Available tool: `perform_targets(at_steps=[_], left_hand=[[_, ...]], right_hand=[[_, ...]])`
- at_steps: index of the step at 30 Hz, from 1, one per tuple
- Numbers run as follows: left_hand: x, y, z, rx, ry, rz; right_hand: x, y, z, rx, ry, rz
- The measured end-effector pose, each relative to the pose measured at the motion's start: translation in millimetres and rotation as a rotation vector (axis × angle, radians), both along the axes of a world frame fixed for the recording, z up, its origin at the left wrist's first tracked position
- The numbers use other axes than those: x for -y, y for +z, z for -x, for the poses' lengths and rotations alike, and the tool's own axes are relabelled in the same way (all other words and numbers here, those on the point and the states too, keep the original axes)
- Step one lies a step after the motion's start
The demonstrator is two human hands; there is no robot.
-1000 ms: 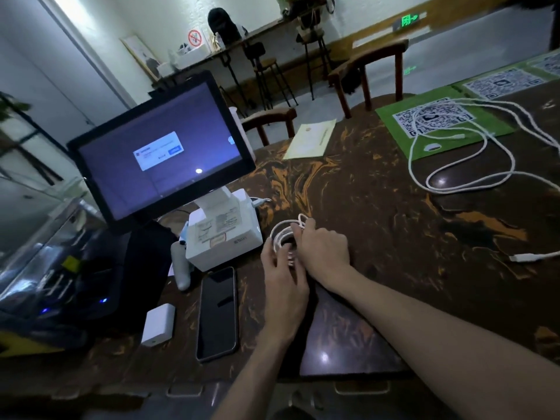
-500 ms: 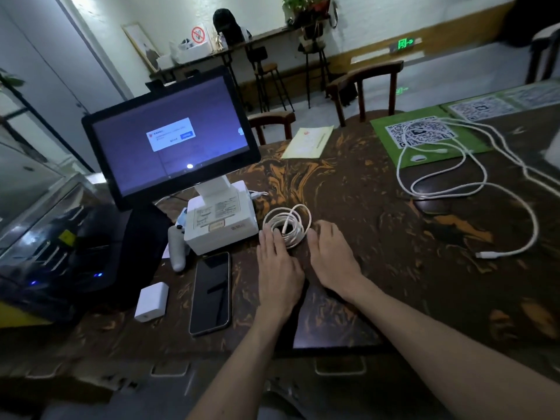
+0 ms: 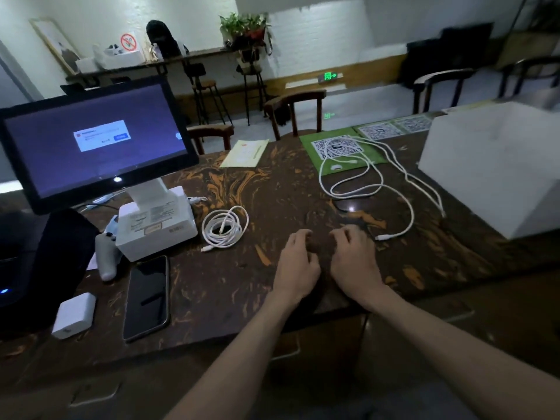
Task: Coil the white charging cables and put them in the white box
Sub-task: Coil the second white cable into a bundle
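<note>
Head view: one coiled white charging cable (image 3: 225, 227) lying finished on the marbled table (image 3: 281, 189), just beside the receipt printer (image 3: 156, 221), not yet boxed. Loose charging cable (image 3: 368, 189) sprawled from the green QR mat (image 3: 342, 151) toward the white box (image 3: 497, 168). Left hand (image 3: 298, 265) and right hand (image 3: 353, 257) over the table, fingers loosely curled, holding nothing. Likely between cables; next, pinching the plug (image 3: 382, 237) just beside the right hand and winding loops.

Bare bench (image 3: 272, 189) strip between coiled cable (image 3: 225, 227) and loose cable (image 3: 366, 189); white box (image 3: 497, 168) blocks right, terminal (image 3: 156, 222) blocks left
</note>
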State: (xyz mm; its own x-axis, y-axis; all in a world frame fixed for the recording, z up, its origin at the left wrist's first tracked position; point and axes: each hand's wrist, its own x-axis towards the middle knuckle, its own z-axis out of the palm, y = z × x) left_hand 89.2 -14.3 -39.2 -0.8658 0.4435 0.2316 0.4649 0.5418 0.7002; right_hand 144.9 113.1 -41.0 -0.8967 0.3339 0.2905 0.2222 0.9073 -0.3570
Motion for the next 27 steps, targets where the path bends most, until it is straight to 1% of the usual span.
perform_targets(at_steps=[2, 4, 5, 6, 8, 9, 11, 13, 15, 17, 20, 21, 23, 24, 25, 27], left_hand=[[-25, -4, -7, -0.012, -0.071, 0.061], [-40, -12, -11, -0.127, -0.105, 0.157], [-44, -15, -11, -0.178, -0.117, 0.195], [-46, -17, -10, -0.203, -0.128, 0.213], [-46, -19, -7, -0.218, -0.143, 0.194], [-45, -21, -6, -0.222, -0.153, 0.168], [-42, -21, -8, -0.19, -0.179, 0.089], [-37, -18, -11, -0.107, -0.232, -0.005], [-29, -12, -15, 0.034, -0.344, -0.093], [-21, -7, -21, 0.202, -0.461, -0.162], [-13, 1, -44, 0.38, -0.594, -0.194], [-11, 0, -53, 0.396, -0.622, -0.167], [-8, -1, -70, 0.332, -0.638, -0.1], [-5, -2, -77, 0.315, -0.644, -0.105], [-2, -2, -83, 0.342, -0.649, -0.15], [6, -1, -96, 0.514, -0.624, -0.32]], right_hand=[[-36, 0, -12, 0.039, -0.244, -0.088], [-70, -2, -24, 0.096, -0.32, -0.04], [-83, -5, -28, 0.096, -0.299, -0.014], [-90, -8, -33, 0.053, -0.258, -0.017], [-88, -11, -43, -0.051, -0.166, -0.021], [-81, -12, -49, -0.064, -0.131, -0.004], [-62, -17, -60, -0.045, -0.063, 0.0], [-42, -22, -72, -0.061, 0.016, -0.012], [-24, -19, -84, -0.091, 0.112, 0.101], [-10, -16, -100, -0.112, 0.189, 0.331], [3, -8, -122, -0.113, 0.163, 0.673], [6, -7, -128, -0.115, 0.149, 0.733], [13, -6, -141, -0.141, 0.117, 0.791], [16, -6, -146, -0.163, 0.096, 0.818], [18, -6, -150, -0.196, 0.069, 0.851], [24, -5, -157, -0.263, 0.011, 0.932]])
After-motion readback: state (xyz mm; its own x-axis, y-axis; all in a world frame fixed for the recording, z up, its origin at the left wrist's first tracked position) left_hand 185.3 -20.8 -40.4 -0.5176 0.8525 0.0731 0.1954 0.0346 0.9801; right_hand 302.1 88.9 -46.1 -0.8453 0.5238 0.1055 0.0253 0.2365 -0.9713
